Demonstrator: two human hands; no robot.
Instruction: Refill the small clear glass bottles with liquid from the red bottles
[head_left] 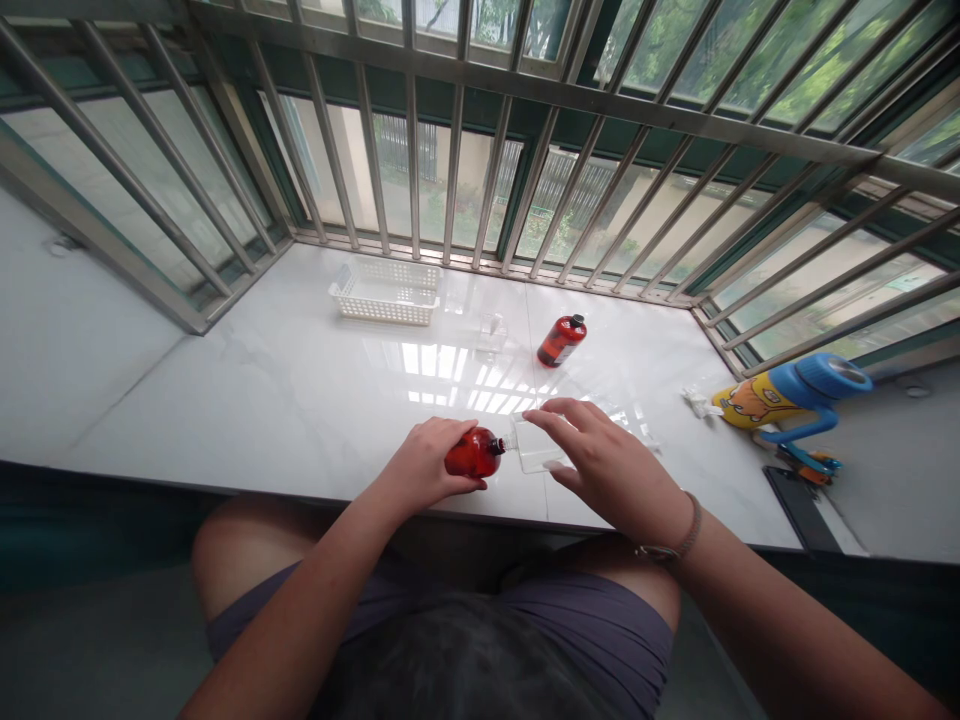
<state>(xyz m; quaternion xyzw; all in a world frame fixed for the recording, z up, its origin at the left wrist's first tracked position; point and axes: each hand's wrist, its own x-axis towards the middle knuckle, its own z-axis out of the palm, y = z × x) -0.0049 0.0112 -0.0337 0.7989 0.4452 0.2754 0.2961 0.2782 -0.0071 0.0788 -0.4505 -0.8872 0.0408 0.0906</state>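
The left hand (421, 465) is closed around a red plastic bottle (474, 452), which lies tilted on its side low in the centre of the frame, its dark neck pointing right. No writing on it can be read. The neck sits just beside a clear, flat rectangular container (534, 447) on the counter. The right hand (609, 468) arches half-open over that container, and the fingers (559, 415) reach across its top. Whether they grip it cannot be told. A braided bracelet (671, 530) circles the right wrist.

Further up, near the centre, a second red bottle (562, 341) with a black cap and a pale label lies tilted, its label too small to read. To its left stand a small clear container (491, 332) and a white plastic basket (384, 291). At right, a blue and yellow cartoon-printed water bottle (787, 395) lies beside a crumpled white tissue (697, 402), with a black phone (802, 508) below. All stand on a white marble counter (300, 400) beneath barred windows (525, 90).
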